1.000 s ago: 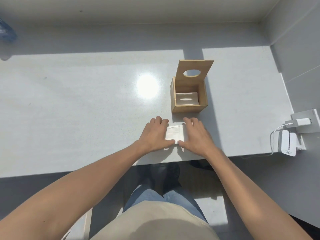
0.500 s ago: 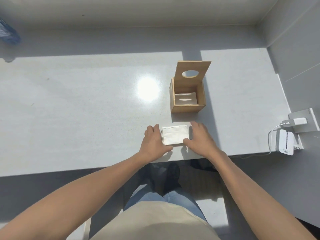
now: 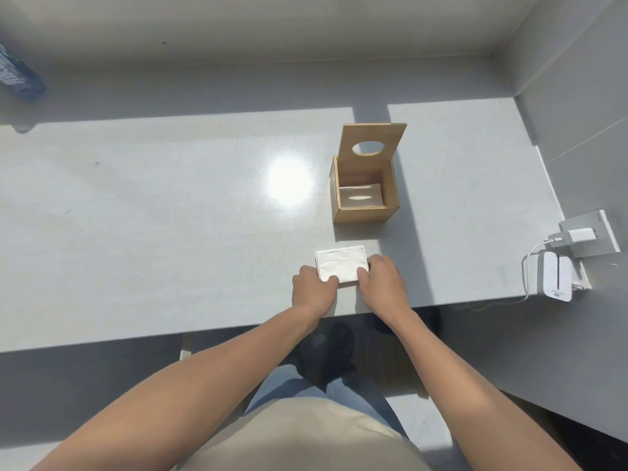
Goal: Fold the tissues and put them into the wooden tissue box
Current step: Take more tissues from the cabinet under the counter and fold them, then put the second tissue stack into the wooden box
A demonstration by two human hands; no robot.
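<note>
A folded white tissue [image 3: 341,261] lies flat on the grey table [image 3: 153,232], near its front edge. My left hand [image 3: 312,287] pinches the tissue's near left corner, and my right hand [image 3: 382,278] grips its near right corner. Beyond the tissue stands the wooden tissue box [image 3: 364,195], its lid with a round hole tipped up at the back. Inside the box a folded white tissue lies on the bottom.
A white charger and a small white device [image 3: 557,277] with a cable sit at the table's right edge by a wall socket. A blue bottle [image 3: 18,74] shows at the far left. Walls close off the back and the right.
Both hands slid back from the tissue's sides to its near corners, with fingers now curled onto it. More of the tissue shows.
</note>
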